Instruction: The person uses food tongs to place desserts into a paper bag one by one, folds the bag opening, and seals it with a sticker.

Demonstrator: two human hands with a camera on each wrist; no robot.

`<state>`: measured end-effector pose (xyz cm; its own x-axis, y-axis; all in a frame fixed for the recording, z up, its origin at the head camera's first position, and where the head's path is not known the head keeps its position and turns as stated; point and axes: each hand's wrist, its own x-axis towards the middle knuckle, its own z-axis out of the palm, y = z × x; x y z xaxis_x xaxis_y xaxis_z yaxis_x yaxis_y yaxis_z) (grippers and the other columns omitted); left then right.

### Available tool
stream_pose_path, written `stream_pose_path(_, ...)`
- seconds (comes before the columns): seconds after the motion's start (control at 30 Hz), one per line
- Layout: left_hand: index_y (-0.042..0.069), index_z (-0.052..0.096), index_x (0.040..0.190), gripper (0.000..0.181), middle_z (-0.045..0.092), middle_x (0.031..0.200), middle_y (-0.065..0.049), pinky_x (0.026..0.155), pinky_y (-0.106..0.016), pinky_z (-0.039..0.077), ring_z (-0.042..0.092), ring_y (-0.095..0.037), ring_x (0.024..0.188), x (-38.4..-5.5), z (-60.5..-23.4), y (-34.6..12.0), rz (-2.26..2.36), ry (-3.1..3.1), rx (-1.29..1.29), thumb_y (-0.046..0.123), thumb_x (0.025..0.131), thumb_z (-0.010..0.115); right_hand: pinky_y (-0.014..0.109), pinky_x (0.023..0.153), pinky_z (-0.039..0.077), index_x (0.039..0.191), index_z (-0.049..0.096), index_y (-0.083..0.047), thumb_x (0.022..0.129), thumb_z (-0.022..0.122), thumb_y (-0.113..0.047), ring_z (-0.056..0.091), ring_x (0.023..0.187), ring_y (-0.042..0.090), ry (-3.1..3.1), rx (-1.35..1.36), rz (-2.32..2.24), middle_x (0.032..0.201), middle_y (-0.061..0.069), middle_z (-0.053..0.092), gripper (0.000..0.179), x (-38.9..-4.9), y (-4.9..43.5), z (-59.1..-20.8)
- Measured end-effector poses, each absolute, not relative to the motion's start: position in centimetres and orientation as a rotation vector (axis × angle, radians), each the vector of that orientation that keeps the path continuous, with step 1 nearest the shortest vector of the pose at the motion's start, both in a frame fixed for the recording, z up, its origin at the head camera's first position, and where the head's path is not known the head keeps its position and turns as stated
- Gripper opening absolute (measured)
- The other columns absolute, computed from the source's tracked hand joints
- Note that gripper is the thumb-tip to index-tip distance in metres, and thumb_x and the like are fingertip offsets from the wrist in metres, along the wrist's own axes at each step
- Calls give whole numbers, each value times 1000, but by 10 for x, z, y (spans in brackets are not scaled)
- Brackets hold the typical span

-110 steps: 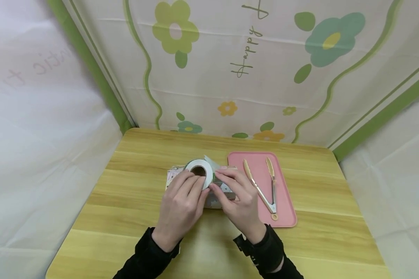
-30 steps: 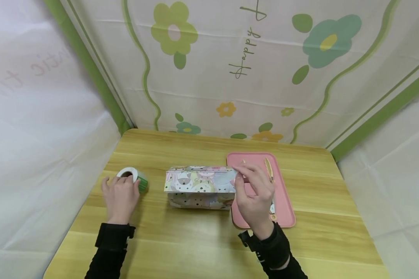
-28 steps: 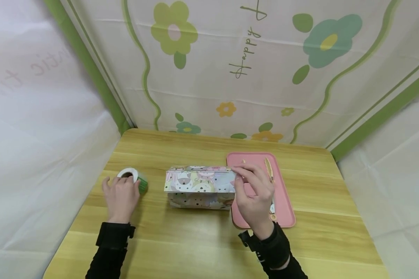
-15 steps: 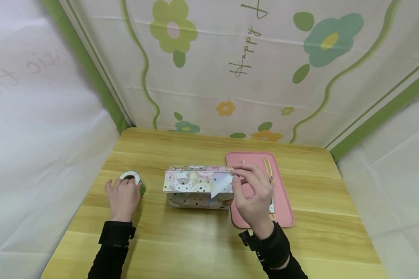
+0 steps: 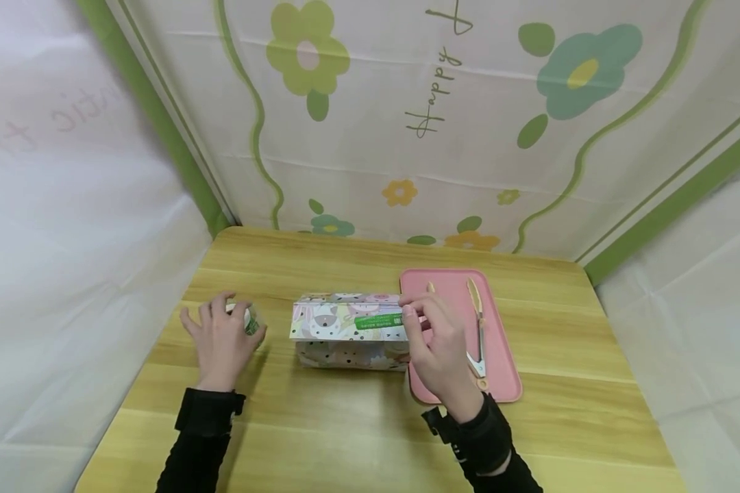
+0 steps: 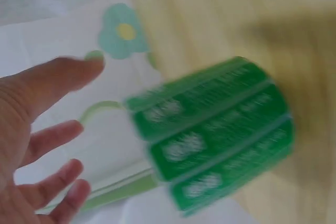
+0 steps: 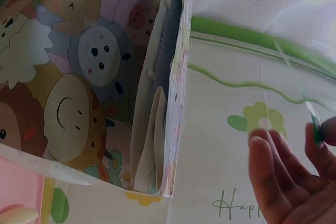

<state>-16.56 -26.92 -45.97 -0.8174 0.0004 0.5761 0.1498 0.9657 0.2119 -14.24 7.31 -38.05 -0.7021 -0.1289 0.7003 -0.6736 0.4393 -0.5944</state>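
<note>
Between the thumb and index finger of my right hand (image 5: 439, 352) a green sticker (image 5: 373, 321) is pinched; in the right wrist view its thin edge (image 7: 316, 132) shows. It hangs over the folded top of a paper bag (image 5: 321, 320) printed with cartoon animals (image 7: 94, 77). At the left, my left hand (image 5: 222, 346) has its fingers spread beside a roll of green stickers (image 5: 253, 323), mostly behind that hand in the head view. The left wrist view shows the roll (image 6: 215, 137) standing apart from the fingertips, a little blurred.
A pink tray (image 5: 506, 370) lies right of the bag, partly under my right hand. On it rest metal tongs (image 5: 481, 342) with beige tips. The wooden table (image 5: 567, 383) meets a flower-printed cloth (image 5: 345, 137) at the back, with white cloth walls on both sides.
The roll went from both hands to the left side of the table, and the left hand has just let go of it. The right hand carries the peeled sticker, now turned green side up.
</note>
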Motion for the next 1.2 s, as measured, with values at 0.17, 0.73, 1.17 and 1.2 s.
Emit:
stream_pose_path(0.17,-6,70,99,18,62,106,-23,93,-56,35,56,-41,92,-157,-426,-241,-562,-2167,-244,11,92,65,24,58,49,93,60,-7,99,53,-14,57,76,11,-2299,834,1139,107,10,63,12,-141,72,-380)
stream_pose_path(0.73,13,72,87,4,53,70,14,52,-18,36,41,2,58,-127,-420,-145,-1224,-2329,-789,12,91,73,26,65,48,101,67,-3,88,75,-15,54,64,11,-2453,951,771,97,5,64,20,-147,58,-375)
stream_pose_path(1.17,10,77,87,11,61,66,11,51,-23,44,53,-5,56,-118,-446,-123,-1552,-2266,-322,18,92,72,27,60,45,90,73,-13,87,78,-16,55,70,12,-2612,713,1139,97,-3,63,6,-158,51,-391)
stream_pose_path(1.2,10,77,86,12,61,66,11,51,-24,44,53,-5,55,-118,-447,-122,-1564,-2267,-300,18,92,72,27,61,45,88,73,-14,86,78,-15,55,71,12,-2613,701,1144,98,-4,63,5,-159,49,-393)
